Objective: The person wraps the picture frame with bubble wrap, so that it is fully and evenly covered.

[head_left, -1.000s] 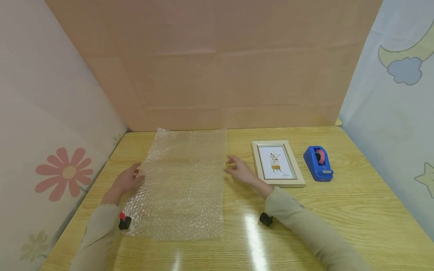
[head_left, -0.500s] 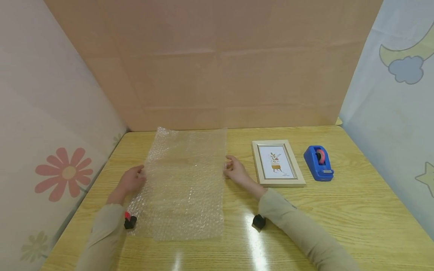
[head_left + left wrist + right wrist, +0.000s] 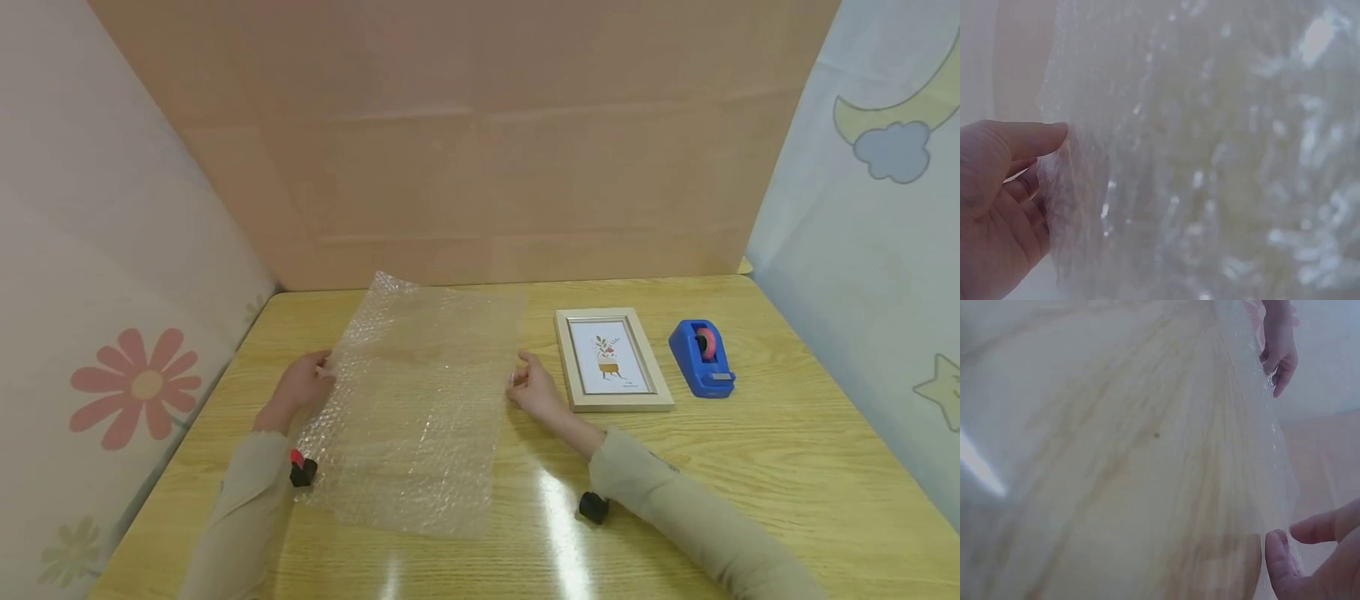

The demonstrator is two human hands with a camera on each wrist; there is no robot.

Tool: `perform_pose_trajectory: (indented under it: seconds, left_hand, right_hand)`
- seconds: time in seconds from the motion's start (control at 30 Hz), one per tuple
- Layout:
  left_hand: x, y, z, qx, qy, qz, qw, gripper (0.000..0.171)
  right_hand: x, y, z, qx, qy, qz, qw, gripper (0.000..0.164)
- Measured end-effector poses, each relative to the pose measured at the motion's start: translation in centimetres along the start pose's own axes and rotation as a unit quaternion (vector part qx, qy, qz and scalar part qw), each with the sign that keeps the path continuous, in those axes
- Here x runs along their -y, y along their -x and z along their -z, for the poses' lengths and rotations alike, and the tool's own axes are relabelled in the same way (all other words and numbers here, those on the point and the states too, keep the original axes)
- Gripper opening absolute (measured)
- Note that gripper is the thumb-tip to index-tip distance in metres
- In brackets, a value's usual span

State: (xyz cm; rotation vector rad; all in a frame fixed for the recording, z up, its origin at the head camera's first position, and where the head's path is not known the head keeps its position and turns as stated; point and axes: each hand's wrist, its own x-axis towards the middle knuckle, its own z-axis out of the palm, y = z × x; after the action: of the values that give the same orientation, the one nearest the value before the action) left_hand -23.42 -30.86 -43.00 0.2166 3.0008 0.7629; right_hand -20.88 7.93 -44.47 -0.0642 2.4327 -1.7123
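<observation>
With twelve o'clock at the far edge of the wood-grain table (image 3: pixel 780 467), the head view puts a clear bubble-wrap sheet (image 3: pixel 420 408) right in front of the person. The left hand (image 3: pixel 303 382) grips its nine o'clock edge, and the right hand (image 3: pixel 538 392) pinches the edge at three. A pale picture frame (image 3: pixel 613 360) lies face up between two and three o'clock from the sheet, near the right hand; farther out that way sits a blue tape dispenser (image 3: pixel 702 362) with a pink roll (image 3: pixel 710 345). Way over at nine, a pink flower (image 3: pixel 146 385) brightens the wall. In the left wrist view I see the thumb laid over the sheet's edge at nine o'clock, fingers curled behind, bubbles glinting across to three. The right wrist view has the right hand at four o'clock, thumb and finger meeting on the sheet's edge, with the left hand at one o'clock, on the opposite edge. How much of the sheet touches the table, I can't tell.
</observation>
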Motion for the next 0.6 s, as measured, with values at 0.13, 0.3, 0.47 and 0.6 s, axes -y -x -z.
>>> perform_pose_trajectory:
  seconds: [0.13, 0.3, 0.47, 0.6]
  left_hand:
    - [0.0, 0.6, 0.1, 0.011, 0.002, 0.006, 0.9999, 0.053]
    - [-0.2, 3.4, 0.8, 0.046, -0.005, 0.014, 0.9988, 0.062]
    - [0.1, 6.3, 1.4, 0.061, 0.015, 0.009, 0.9980, 0.065]
    - [0.4, 6.9, 1.8, 0.063, 0.032, 0.003, 0.9975, 0.059]
  right_hand:
    - [0.1, -0.3, 0.3, 0.003, -0.004, -0.019, 1.000, 0.074]
    - [0.2, -2.5, 0.9, 0.003, -0.055, -0.042, 0.998, 0.080]
    - [0.2, -4.2, 1.4, 0.006, -0.106, -0.065, 0.992, 0.082]
    - [0.3, -4.2, 1.7, 0.017, -0.103, -0.067, 0.992, 0.076]
